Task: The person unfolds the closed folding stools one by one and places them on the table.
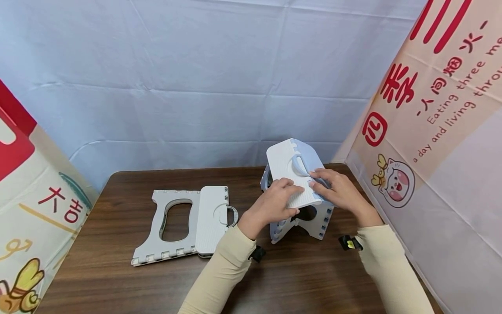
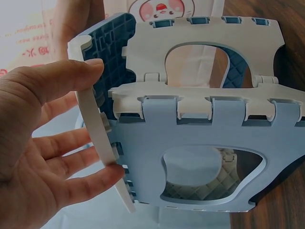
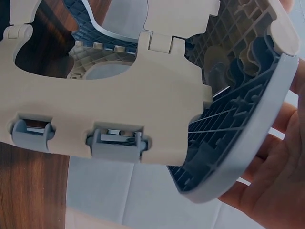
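Note:
A white and blue folding stool point(image 1: 283, 163) stands opened on the table, its two seat halves sloping down from a raised middle. A blue carry handle point(image 1: 300, 165) sticks up there. My left hand point(image 1: 274, 203) holds the white half, fingers on top; in the left wrist view the thumb point(image 2: 86, 71) lies over its rim. My right hand point(image 1: 341, 189) rests on the blue half near the handle; in the right wrist view its fingers pass behind the blue panel point(image 3: 257, 129). The legs point(image 2: 143, 143) are spread apart, with a large hole in each.
Left of the stool, a second, light grey folding stool point(image 1: 213, 218) lies flat on the brown wooden table point(image 1: 117, 218), its handle out to the right. Pale cloth point(image 1: 196, 87) hangs behind the table. Printed cloths flank both sides, the right one point(image 1: 431, 152) close to my right arm.

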`<state>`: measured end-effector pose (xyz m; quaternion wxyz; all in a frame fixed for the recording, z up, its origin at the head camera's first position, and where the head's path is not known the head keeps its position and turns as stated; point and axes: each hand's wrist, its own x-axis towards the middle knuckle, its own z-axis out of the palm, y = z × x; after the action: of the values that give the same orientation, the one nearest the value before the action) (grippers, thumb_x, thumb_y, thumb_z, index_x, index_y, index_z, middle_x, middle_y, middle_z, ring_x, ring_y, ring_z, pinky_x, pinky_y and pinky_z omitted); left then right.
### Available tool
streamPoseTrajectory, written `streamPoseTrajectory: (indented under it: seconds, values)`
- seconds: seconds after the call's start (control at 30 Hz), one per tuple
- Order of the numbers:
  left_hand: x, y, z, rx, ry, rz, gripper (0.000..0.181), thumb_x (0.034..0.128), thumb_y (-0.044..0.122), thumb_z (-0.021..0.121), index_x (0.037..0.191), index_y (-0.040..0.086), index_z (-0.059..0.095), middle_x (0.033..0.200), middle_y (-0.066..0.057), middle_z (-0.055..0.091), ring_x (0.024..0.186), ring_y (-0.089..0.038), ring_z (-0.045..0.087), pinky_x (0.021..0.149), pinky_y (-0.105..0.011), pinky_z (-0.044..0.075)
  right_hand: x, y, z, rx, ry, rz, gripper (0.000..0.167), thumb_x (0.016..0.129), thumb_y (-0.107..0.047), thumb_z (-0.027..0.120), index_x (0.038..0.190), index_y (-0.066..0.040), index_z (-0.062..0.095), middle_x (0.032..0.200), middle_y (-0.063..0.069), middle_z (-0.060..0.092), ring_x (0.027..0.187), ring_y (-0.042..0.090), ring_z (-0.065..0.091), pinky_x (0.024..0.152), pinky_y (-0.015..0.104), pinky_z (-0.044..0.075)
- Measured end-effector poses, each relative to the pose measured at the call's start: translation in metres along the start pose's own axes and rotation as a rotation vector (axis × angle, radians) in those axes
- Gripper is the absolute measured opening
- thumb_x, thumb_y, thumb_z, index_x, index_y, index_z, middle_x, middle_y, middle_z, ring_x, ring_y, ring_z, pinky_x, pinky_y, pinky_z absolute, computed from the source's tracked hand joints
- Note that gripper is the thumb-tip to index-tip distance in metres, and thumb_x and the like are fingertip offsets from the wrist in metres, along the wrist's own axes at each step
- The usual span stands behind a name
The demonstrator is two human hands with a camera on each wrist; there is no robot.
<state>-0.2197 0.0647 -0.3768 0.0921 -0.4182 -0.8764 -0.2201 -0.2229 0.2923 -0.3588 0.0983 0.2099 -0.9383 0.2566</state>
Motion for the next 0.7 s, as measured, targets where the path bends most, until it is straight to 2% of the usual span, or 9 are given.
streamPoseTrajectory:
  seconds: [0.23, 0.7]
  values:
    - [0.0002, -0.0006, 0.0004, 0.009, 0.001, -0.005, 0.05, 0.081, 0.029, 0.073, 0.127, 0.014, 0.059, 0.124, -0.01, 0.051, 0.11, -0.023, 0.047, 0.089, -0.025, 0.041, 0.002, -0.0019, -0.0001, -0.036, -0.011, -0.009, 0.04, 0.09, -0.022, 0.06, 0.122, 0.002, 0.06, 0.126, 0.026, 0.052, 0.114, 0.043, 0.047, 0.087, 0.056, 0.04]
    - [0.0049, 0.0021, 0.0023, 0.059, -0.042, -0.027, 0.05, 0.0834, 0.031, 0.071, 0.129, 0.016, 0.058, 0.129, -0.01, 0.049, 0.111, -0.023, 0.046, 0.089, -0.025, 0.04, 0.0017, 0.0012, 0.0016, -0.084, 0.001, -0.015, 0.038, 0.089, -0.019, 0.061, 0.12, 0.002, 0.061, 0.126, 0.027, 0.05, 0.116, 0.046, 0.043, 0.091, 0.058, 0.036]
